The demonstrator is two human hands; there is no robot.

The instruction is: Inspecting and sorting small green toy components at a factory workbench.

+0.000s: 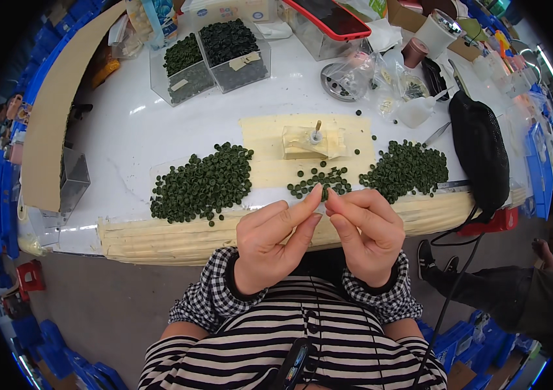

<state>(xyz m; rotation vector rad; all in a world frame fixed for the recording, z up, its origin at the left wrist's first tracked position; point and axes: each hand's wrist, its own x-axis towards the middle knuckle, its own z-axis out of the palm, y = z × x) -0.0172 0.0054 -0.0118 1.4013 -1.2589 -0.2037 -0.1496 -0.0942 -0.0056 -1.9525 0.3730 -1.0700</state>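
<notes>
My left hand [278,239] and my right hand [369,235] meet in front of me at the table's near edge, their fingertips almost touching. Between them sits a small dark green round piece [325,193], pinched on both sides and partly covered by the fingers. Just beyond the fingertips lies a loose scatter of like green pieces [321,179]. Behind these stands a taped block [304,143] with a short upright pin [317,127]. A large pile of green pieces [206,181] spreads to the left, and a second pile [406,169] to the right.
Two clear bins, one of green pieces [182,55] and one of darker pieces [230,42], stand at the back left. A red-cased phone [332,18] rests on a box. A black mesh bag [480,153] lies at the right. Another person's leg [484,289] shows at right.
</notes>
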